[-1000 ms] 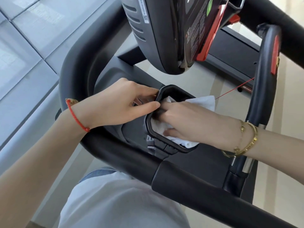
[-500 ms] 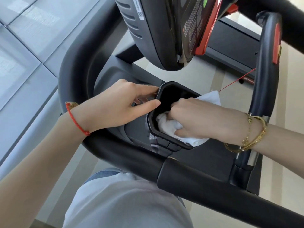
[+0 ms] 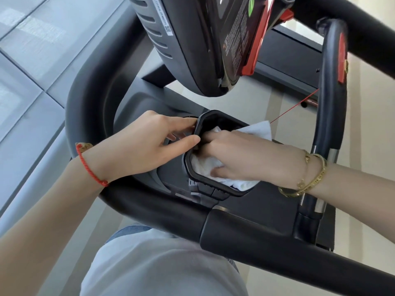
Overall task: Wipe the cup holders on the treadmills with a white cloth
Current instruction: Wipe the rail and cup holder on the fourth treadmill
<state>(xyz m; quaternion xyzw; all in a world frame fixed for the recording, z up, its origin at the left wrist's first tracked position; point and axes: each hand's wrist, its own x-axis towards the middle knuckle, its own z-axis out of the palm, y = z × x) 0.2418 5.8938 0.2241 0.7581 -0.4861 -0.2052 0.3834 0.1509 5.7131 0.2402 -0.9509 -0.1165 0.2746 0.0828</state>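
cup holder [image 3: 193, 167] steadied by left hand [image 3: 136, 144]; right hand [image 3: 241, 157] grips white cloth [image 3: 205, 167] inside.

The scene is lit brightly and evenly by daylight. Pale reflections are carried on the glossy grey floor tiles [image 3: 32, 67] at the upper left. A soft sheen is seen along the curved black padded handrail [image 3: 136, 206], and glare on the shiny black console housing [image 3: 192, 45]. Shadows are soft. Straight lines are bowed toward the edges by the wide lens. The small label print is rendered illegible.
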